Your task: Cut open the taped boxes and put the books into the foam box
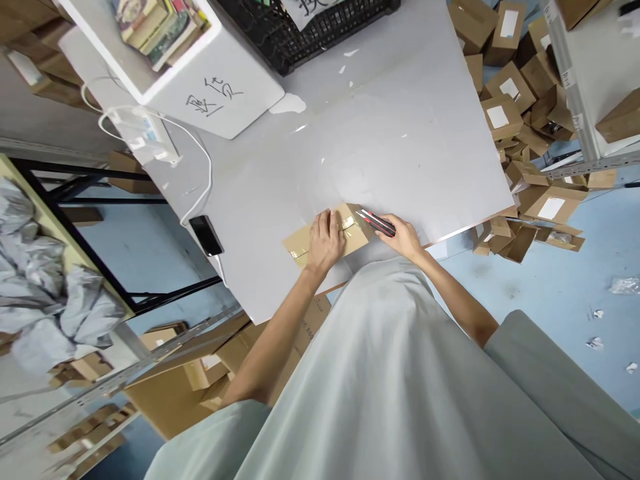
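A small brown cardboard box, with shiny tape on its top, lies near the front edge of the grey table. My left hand rests on top of the box, its fingers close together and pressing on it. In my right hand is a red and black box cutter, the fingers wrapped round its handle. The cutter's tip points left and lies at the right end of the box.
A white bin of books and a black crate stand at the table's back. A phone with a white cable lies at the left edge. Cardboard boxes are piled on the right. A power strip sits back left.
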